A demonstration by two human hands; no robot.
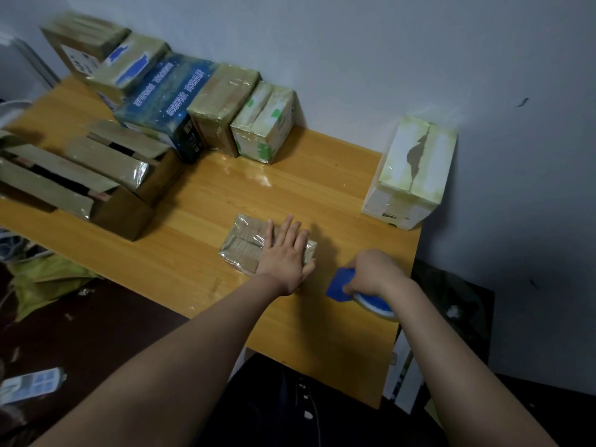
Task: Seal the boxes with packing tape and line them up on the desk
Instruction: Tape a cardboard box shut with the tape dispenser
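Tape shines on the small brown box (246,245), which lies flat on the wooden desk (290,188), toward the front and right of the middle. Its long axis runs left to right, roughly in line with the desk's front edge, with the right end a little nearer the person; the flap seam on top follows the same line. The left hand (285,253) lies flat on the right half of the box, its fingers straight, slightly apart and pointing toward the wall. Just right of the box, the right hand (371,272) has its fingers curled round a blue tape dispenser (361,296), whose roll rests on the desk near the right end. A row of taped boxes (206,104) stands side by side against the wall. A white box (409,175) stands apart at the far right corner. Two open boxes (96,179) sit at the left with their flaps up.
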